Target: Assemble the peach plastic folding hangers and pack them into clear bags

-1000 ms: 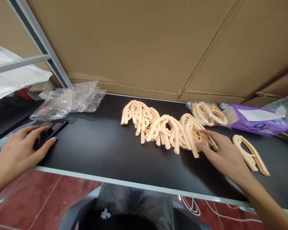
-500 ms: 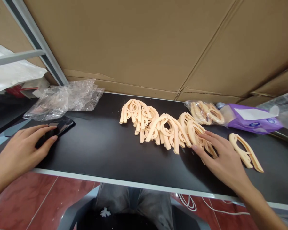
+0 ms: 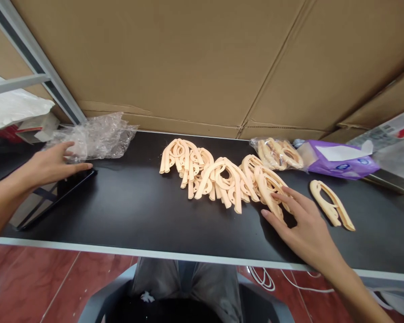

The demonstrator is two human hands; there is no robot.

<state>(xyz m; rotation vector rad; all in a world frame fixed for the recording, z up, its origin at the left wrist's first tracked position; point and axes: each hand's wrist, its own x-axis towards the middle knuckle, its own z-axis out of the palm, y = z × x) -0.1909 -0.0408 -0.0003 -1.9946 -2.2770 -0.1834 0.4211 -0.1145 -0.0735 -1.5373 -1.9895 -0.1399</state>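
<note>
My left hand [image 3: 49,165] is at the near edge of crumpled clear plastic bags [image 3: 109,134], thumb and fingers apart. Whether the fingertips touch the plastic I cannot tell. Below this hand lies a dark, glossy flat device [image 3: 65,190], partly covered by it. Cream plastic folding hangers [image 3: 238,193] lie overlapped in a row across the middle of the desk. At the row's right end my right hand [image 3: 305,226] rests with spread fingers against the hangers [image 3: 266,193], not closed round any. A single folded hanger [image 3: 346,216] lies apart, right of that hand.
Behind the row are more hangers in a clear bag [image 3: 272,153], beside a purple tissue pack [image 3: 345,167]. Cardboard [image 3: 171,67] stands along the desk's back. A metal frame [image 3: 37,63] rises at the left. White cables [image 3: 264,279] hang below the front edge.
My left hand has left the dark device and moved up to the plastic bags, its fingers spreading. My right hand stays by the hangers. The view has shifted slightly.
</note>
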